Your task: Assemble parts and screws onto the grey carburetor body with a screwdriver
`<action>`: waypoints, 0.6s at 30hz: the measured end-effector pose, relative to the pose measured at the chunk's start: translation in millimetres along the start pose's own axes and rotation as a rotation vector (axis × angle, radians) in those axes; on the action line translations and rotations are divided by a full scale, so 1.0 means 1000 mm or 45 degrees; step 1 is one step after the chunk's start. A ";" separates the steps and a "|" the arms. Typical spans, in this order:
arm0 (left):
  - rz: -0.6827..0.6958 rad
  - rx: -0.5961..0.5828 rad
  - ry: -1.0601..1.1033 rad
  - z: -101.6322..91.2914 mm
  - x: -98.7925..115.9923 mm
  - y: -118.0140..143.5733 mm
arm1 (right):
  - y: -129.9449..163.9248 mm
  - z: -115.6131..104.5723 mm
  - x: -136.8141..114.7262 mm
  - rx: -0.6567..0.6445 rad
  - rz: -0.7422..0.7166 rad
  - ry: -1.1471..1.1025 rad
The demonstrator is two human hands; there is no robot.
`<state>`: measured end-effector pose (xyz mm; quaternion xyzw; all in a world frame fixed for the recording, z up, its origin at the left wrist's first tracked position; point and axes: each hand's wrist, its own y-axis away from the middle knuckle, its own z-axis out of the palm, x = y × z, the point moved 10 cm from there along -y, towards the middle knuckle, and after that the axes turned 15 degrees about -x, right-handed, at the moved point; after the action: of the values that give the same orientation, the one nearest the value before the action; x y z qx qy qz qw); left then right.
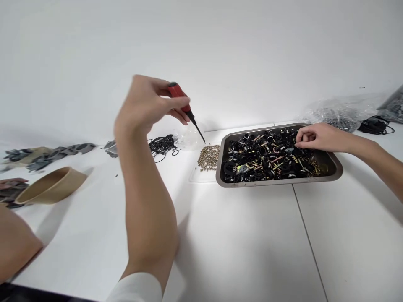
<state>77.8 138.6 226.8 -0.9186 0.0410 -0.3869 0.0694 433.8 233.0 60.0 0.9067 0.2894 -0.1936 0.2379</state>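
Observation:
My left hand (157, 102) is closed around a red-and-black screwdriver (182, 94). The dark shaft slants down, its tip just above or at the edge of a pile of tiny brass-coloured pieces (209, 158). My right hand (315, 137) is at the right end of a metal tray (267, 183), its fingers curled in a pinch over the contents. Whatever sits between those fingertips is hidden. Inside the tray lie many black ring-shaped parts (264, 153) with shiny bands, mixed with thin brass and coppery sticks.
Black cords (163, 145) and clear plastic (189, 138) lie behind my left arm. A bulging clear bag (341, 113) and a black cord bundle (376, 125) are at the right. Leftward, a co-worker's arm (15, 243) is near a tan band (53, 186) and grey strips (67, 149).

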 end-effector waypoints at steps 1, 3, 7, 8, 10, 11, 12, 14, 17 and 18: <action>-0.093 -0.034 0.005 0.004 -0.012 -0.005 | 0.000 0.000 0.001 -0.003 0.004 0.001; -0.209 -0.084 0.037 0.011 -0.029 -0.014 | 0.000 0.000 0.003 -0.005 0.013 -0.003; -0.273 -0.133 0.059 0.018 -0.041 -0.021 | -0.001 0.000 0.005 0.004 0.016 -0.007; -0.279 -0.144 0.043 0.019 -0.042 -0.021 | -0.001 0.000 0.005 0.006 0.014 -0.006; -0.283 -0.182 0.017 0.023 -0.039 -0.020 | -0.001 0.000 0.004 0.006 0.010 0.000; -0.284 -0.199 0.010 0.025 -0.038 -0.020 | -0.001 0.001 0.004 0.006 0.007 0.001; -0.286 -0.212 0.006 0.027 -0.036 -0.020 | -0.001 0.000 0.003 0.006 0.001 -0.003; -0.293 -0.225 -0.006 0.031 -0.032 -0.019 | 0.002 -0.002 -0.002 0.006 -0.022 -0.027; -0.314 -0.234 -0.037 0.033 -0.032 -0.020 | 0.010 -0.010 -0.011 0.022 -0.046 -0.074; -0.329 -0.237 -0.048 0.033 -0.036 -0.021 | 0.014 -0.014 -0.014 0.029 -0.038 -0.080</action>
<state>76.8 166.9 182.3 -0.9257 -0.0431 -0.3700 -0.0655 435.0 225.3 82.7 0.8985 0.2931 -0.2287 0.2336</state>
